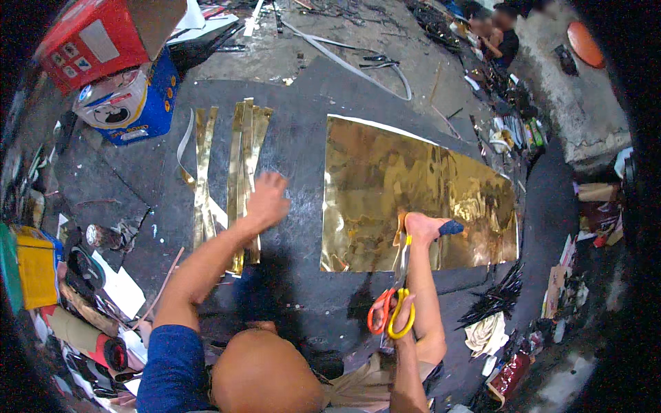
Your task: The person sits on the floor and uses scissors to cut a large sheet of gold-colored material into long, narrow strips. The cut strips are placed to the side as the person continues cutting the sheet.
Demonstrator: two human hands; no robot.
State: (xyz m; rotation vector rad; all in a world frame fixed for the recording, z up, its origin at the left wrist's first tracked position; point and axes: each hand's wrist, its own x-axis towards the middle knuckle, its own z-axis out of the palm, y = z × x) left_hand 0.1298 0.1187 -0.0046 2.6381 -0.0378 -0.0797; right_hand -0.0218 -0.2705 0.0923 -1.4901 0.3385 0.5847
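Thin gold strips (241,138) lie lengthwise in two loose groups at the middle left. Over the right edge of the nearer group is my left hand (268,199), its fingers stretched out and nothing visible in them. My right hand (402,311) is closed round a pair of scissors (401,275) with one orange and one yellow handle loop. The blades point away from me, next to my leg. A large shiny gold sheet (379,179) with one slanted far edge lies flat at the centre right. My foot (421,227) rests on its near part.
A red box (96,41) sits on a blue-and-white box (131,103) at the far left. Beyond the dark mat (296,103) lies a curled grey strip (351,63). Scraps, a pale cloth (487,334) and a yellow container (38,268) line the sides. Another person (502,38) sits far right.
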